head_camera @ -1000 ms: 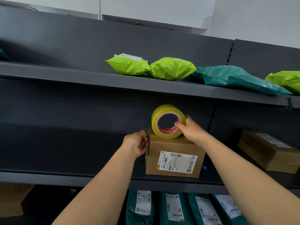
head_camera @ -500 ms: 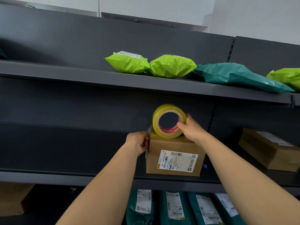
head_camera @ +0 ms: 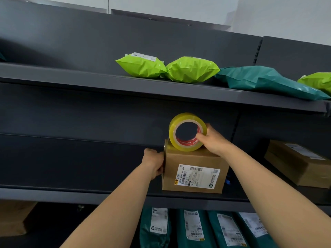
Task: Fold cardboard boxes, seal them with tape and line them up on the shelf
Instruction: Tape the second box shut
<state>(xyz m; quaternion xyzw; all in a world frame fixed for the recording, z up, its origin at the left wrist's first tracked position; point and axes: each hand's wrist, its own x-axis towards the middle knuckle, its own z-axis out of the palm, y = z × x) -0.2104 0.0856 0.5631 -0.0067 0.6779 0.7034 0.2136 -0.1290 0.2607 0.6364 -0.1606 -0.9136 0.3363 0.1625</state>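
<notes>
Change from half a second earlier: hardly any. Kept tape roll (head_camera: 186, 117) upright atop cardboard box (head_camera: 197, 159), frame centre on middle shelf (head_camera: 71, 194), rim pinched in right grip (head_camera: 213, 142). Pressed left grip (head_camera: 154, 162) against box's left face; fingers hidden, could not tell. Green mailers (head_camera: 143, 66) above, second box (head_camera: 300, 165) far right.

The left hand (head_camera: 153, 162) has slid a little lower down the left side of the cardboard box (head_camera: 171, 176), further below the tape roll (head_camera: 173, 131)

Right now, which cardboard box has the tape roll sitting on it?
The middle box with the white label facing out: the yellow tape roll stands on its top, held by the right hand. The box farther right carries no roll.
</notes>
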